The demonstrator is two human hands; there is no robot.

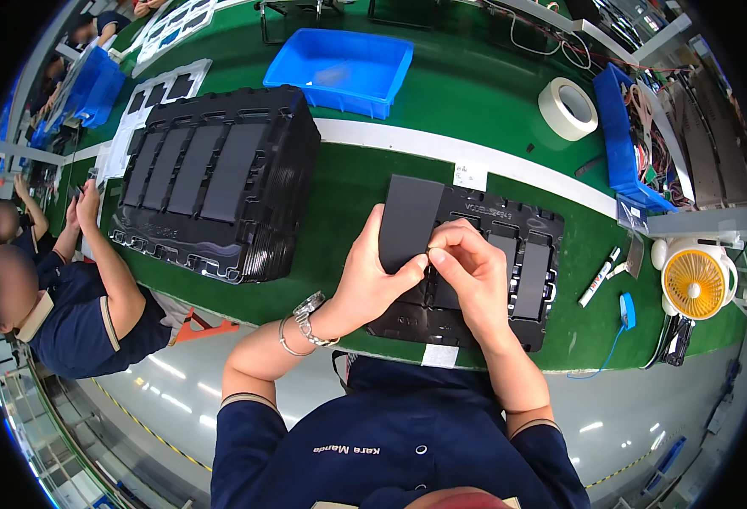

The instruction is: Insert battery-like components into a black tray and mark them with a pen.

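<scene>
My left hand grips a flat black rectangular piece by its lower part, tilted up over the left side of a black plastic tray. At the piece's lower right edge, my right hand is closed in a pinch, thumb against forefinger. Whatever lies between those fingertips is too small to make out. Similar dark pieces sit in the tray's slots under and beside my right hand. My hands hide part of the tray's middle.
A tall stack of black trays with dark pieces on top stands left. Beyond lies a blue bin. To the right are a tape roll, marker, small yellow fan and blue crate. A co-worker works at far left.
</scene>
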